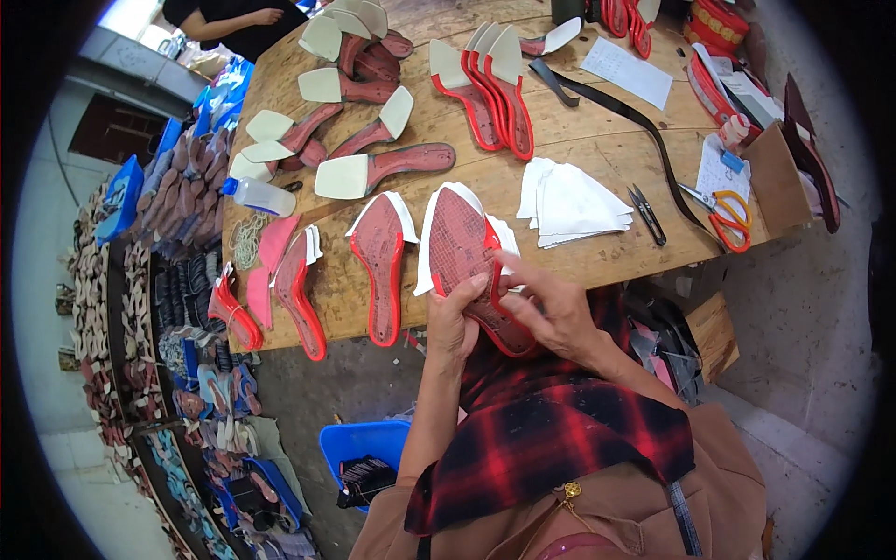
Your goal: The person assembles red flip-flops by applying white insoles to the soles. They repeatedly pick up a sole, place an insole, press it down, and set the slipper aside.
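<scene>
At the table's front edge I hold a shoe insole [459,233], its dark pink, grid-marked face up, with red edging and a white lining sticking out around the pointed toe. My left hand [452,322] grips its left side, thumb lying on top. On the opposite side, my right hand [551,303] has its bent fingers closed at the red edging; the fingertips are partly hidden. Just left of it lies a similar insole [383,266] with white lining at the toe. Further left are another red-edged insole [295,294] and a tied bundle of them [237,315].
White cut pieces [571,207] are stacked right of my hands, beside thread snips [647,217] and orange-handled scissors [732,224]. A black strap [644,119] curves behind. Cream-toed insoles [411,161] and a bottle [263,196] lie left. A person [233,21] stands beyond the table.
</scene>
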The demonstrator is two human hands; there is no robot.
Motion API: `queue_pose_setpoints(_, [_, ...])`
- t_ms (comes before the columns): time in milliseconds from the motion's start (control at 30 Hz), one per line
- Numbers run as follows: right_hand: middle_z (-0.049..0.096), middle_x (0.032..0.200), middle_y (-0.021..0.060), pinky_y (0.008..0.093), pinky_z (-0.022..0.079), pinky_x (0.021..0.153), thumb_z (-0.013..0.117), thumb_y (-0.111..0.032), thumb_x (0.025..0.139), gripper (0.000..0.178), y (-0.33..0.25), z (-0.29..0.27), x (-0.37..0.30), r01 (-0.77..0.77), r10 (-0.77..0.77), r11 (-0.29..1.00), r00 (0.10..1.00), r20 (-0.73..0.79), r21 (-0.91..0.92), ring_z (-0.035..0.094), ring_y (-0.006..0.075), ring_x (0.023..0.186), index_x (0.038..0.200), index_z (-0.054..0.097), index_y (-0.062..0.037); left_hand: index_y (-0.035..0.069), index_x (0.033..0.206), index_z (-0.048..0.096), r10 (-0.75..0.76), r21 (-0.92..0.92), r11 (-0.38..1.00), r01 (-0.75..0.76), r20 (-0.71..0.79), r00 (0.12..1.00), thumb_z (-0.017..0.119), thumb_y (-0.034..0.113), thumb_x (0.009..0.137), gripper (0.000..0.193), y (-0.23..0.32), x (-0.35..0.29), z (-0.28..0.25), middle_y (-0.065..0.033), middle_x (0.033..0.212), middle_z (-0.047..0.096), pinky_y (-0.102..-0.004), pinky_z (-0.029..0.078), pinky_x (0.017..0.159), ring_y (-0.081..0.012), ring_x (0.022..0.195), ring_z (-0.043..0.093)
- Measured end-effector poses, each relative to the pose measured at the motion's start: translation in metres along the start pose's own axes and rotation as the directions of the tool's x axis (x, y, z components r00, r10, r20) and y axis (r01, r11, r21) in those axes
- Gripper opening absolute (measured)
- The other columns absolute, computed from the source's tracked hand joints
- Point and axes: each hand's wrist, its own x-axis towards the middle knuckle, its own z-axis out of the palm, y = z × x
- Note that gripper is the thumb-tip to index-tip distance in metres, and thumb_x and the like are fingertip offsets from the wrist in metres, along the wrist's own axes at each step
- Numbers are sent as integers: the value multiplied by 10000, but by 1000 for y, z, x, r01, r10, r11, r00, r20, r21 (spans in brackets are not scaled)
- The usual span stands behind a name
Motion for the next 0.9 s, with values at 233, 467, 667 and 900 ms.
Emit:
queue_pose_setpoints(233, [628, 753, 27, 202, 459, 528, 467, -273, 1040, 310, 26, 2, 6, -414, 497, 669, 867, 43, 617, 574, 75, 592, 1161, 610, -26, 7, 1222, 542, -132, -238, 964, 121, -27, 991, 683, 95, 819, 437, -7, 7, -19, -105, 1004, 663, -390, 569, 799, -243, 883, 668])
queue_pose_setpoints(467, [656, 767, 61, 210, 456, 501, 453, -299, 1041, 335, 24, 11, 4, -459, 475, 602, 863, 169, 654, 609, 99, 589, 1065, 612, -5, -2, 1180, 579, -225, -430, 846, 316, 248, 942, 639, 162, 901, 329, 18, 6, -36, -134, 1005, 678, -380, 574, 803, -246, 900, 673])
queue_pose_setpoints(667, [642, 754, 57, 216, 475, 506, 492, -372, 1014, 398, 15, 2, 3, -491, 465, 520, 849, 250, 699, 614, 106, 590, 1126, 580, 0, -9, 1238, 546, -230, -237, 947, 217, -29, 973, 680, 113, 859, 420, 21, -5, -10, -136, 1001, 682, -368, 582, 771, -234, 850, 684])
queue_pose_setpoints(900, [602, 695, -28, 219, 367, 458, 661, -299, 918, 242, 17, 3, 10, -523, 555, 521, 808, 198, 675, 504, 42, 530, 838, 638, -72, -17, 1284, 540, -114, 547, 835, 61, 64, 991, 753, 156, 787, 568, 19, -13, 15, -92, 1081, 669, -308, 553, 791, -156, 925, 651])
